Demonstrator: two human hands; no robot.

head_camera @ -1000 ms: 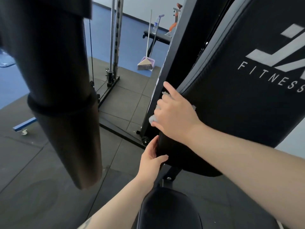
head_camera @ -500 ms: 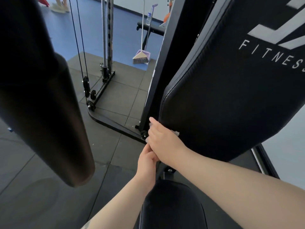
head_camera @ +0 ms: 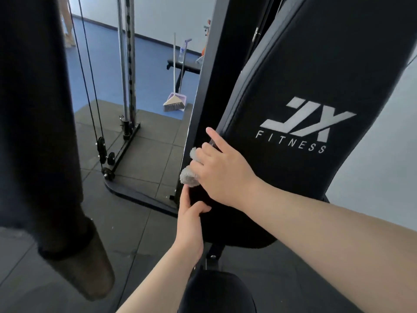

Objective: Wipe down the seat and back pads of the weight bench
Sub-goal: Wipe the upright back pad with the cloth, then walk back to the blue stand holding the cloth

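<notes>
Underfoot, dark rubber floor tiles [head_camera: 140, 159] cover the near area; blue flooring [head_camera: 149, 71] lies beyond, where a broom with a lilac dustpan [head_camera: 174, 101] stands. Left of centre rises a cable machine's steel guide rods [head_camera: 126, 64]. The black padded back pad marked "JX FITNESS" [head_camera: 304, 91] stands steeply inclined at right; the black seat pad [head_camera: 216, 292] sits nearest, below it. The right hand [head_camera: 222, 175] presses a crumpled grey cloth [head_camera: 189, 175] to the back pad's left edge, fingers curled around it, forefinger extended. The left hand [head_camera: 190, 220] grips that edge lower down, thumb in front.
</notes>
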